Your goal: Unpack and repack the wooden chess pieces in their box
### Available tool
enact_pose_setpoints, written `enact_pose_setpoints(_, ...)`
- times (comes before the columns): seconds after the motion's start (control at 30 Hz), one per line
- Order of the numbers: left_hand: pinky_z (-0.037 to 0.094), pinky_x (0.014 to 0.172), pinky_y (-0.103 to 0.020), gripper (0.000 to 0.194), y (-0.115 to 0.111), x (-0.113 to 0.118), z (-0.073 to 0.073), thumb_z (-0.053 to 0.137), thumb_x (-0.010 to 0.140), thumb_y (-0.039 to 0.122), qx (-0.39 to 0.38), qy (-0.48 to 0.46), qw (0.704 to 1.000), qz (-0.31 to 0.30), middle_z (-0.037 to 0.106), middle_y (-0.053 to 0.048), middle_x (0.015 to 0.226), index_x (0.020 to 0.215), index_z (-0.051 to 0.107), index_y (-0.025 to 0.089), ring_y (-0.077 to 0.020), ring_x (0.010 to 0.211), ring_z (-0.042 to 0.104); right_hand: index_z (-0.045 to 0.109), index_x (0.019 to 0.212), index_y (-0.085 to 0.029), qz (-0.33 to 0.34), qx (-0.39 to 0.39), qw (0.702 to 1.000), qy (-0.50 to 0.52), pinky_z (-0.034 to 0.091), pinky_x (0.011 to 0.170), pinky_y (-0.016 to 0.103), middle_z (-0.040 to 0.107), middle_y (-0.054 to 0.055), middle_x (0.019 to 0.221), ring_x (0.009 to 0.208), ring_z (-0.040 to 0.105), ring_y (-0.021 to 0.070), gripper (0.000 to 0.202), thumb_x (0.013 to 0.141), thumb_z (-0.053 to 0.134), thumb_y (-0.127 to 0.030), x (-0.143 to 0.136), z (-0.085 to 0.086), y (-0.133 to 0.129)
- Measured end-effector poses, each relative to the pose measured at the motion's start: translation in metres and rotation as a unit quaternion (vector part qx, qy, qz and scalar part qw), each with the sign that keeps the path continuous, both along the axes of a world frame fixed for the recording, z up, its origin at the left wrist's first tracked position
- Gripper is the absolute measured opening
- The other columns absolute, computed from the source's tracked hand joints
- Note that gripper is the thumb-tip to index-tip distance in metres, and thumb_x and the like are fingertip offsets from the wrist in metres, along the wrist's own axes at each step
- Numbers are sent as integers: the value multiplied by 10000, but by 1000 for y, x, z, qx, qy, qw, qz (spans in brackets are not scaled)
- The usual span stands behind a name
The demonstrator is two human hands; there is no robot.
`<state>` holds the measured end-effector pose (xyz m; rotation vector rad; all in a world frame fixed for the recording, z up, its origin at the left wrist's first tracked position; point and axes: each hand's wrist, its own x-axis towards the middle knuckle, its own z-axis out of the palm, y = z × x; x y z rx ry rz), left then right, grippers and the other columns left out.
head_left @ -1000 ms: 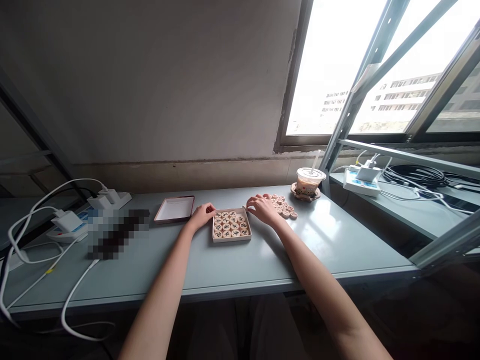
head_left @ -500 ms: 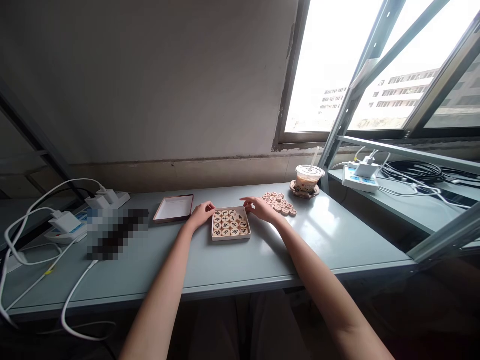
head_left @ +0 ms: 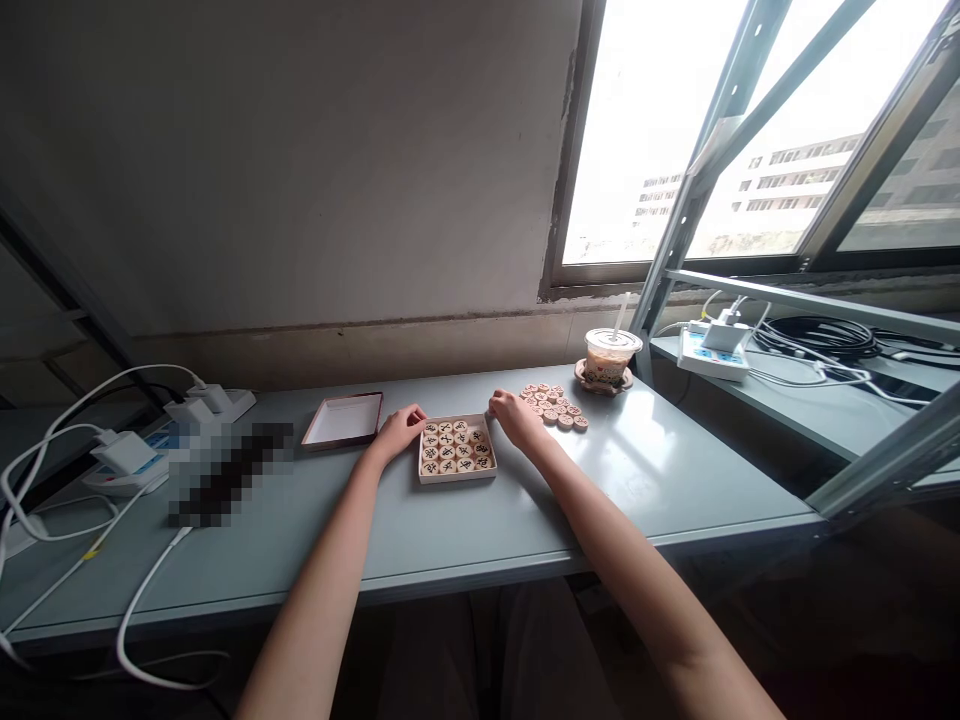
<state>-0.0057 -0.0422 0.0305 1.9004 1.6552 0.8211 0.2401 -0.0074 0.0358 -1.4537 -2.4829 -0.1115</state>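
An open shallow cardboard box (head_left: 457, 477) holds rows of round wooden Chinese chess pieces (head_left: 447, 452) with black characters. A bare patch of its floor shows at the back right corner. My left hand (head_left: 403, 430) is at the box's back left corner, its bent fingers against the wall there. By the back right corner, my right hand (head_left: 517, 418) is closed with its fingers curled in; what they grip, if anything, is hidden. Just right of that hand, several pieces with reddish characters (head_left: 551, 405) lie in a loose cluster, partly behind it.
The box lid (head_left: 343, 420) lies inside up to the left. A cup with a straw (head_left: 609, 362) stands on a holder at the back right. Power strips and white cables (head_left: 135, 455) occupy the left side, beside a pixelated dark object (head_left: 232, 475). A metal post (head_left: 686, 190) rises at right.
My right hand's fingers have drawn in from a spread pose into a closed one at the box corner. My left hand stays by the box. The view has shifted slightly.
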Motion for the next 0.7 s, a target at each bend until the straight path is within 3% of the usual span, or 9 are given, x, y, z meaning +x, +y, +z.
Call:
enact_pose_setpoints(0.1, 410, 692, -265, 154, 0, 0, 0, 480, 755, 328, -3, 5, 1000, 1, 634, -23, 846, 787, 547, 193, -172, 793, 569, 652, 900, -122, 3, 24, 999, -35, 408, 684, 255, 635, 128, 961, 795, 576, 181, 228, 872, 433, -65, -6, 1, -6)
enact_pose_setpoints(0.23, 405, 705, -271, 154, 0, 1, 0, 474, 763, 333, -6, 12, 1000, 7, 635, -27, 860, 781, 534, 193, -177, 813, 569, 677, 927, -138, -15, 86, 995, -47, 365, 890, 350, 671, 132, 932, 881, 581, 225, 263, 891, 417, -139, -5, 3, -9)
enact_pose_setpoints(0.37, 409, 709, -274, 154, 1, 0, -1, 469, 772, 341, -10, 13, 1000, 13, 642, -24, 874, 781, 527, 199, -181, 824, 574, 714, 837, -116, -111, 76, 989, -55, 239, 1012, 442, 684, 158, 846, 888, 582, 260, 296, 863, 419, -120, 7, 5, -4)
enact_pose_setpoints(0.47, 411, 718, -277, 155, 1, 0, -1, 466, 777, 346, -13, 14, 1000, 14, 644, -21, 880, 785, 526, 203, -183, 835, 574, 716, 879, -115, -160, 65, 985, -18, 198, 1024, 485, 680, 167, 900, 953, 559, 286, 270, 852, 448, -127, 18, 8, 1)
enact_pose_setpoints(0.53, 413, 726, -278, 161, 1, 0, -1, 465, 780, 349, -15, 14, 1000, 12, 645, -24, 885, 788, 529, 202, -183, 842, 575, 698, 983, -157, -99, 65, 992, 40, 238, 1000, 466, 667, 136, 1009, 1004, 538, 272, 248, 855, 485, -159, 21, 12, 2)
enact_pose_setpoints(0.6, 416, 727, -277, 170, 0, 1, 0, 467, 782, 356, -17, 12, 1000, 13, 647, -26, 890, 790, 533, 199, -184, 844, 577, 674, 1050, -219, 35, 23, 995, 94, 321, 929, 394, 651, 85, 1064, 990, 542, 232, 237, 862, 532, -237, 18, 17, -1)
enact_pose_setpoints(0.67, 418, 726, -277, 175, 0, 1, 0, 468, 783, 359, -15, 13, 1000, 14, 647, -27, 893, 791, 536, 198, -183, 843, 578, 686, 1007, -252, 151, -42, 982, 108, 353, 853, 336, 648, 53, 1034, 945, 554, 201, 207, 848, 579, -330, 12, 22, -7)
enact_pose_setpoints(0.7, 418, 725, -276, 174, 0, 1, 0, 467, 782, 357, -14, 13, 1000, 13, 648, -27, 891, 792, 537, 197, -182, 841, 579, 697, 959, -251, 174, -63, 977, 103, 349, 839, 326, 647, 47, 1006, 932, 555, 196, 195, 835, 599, -364, 9, 23, -10)
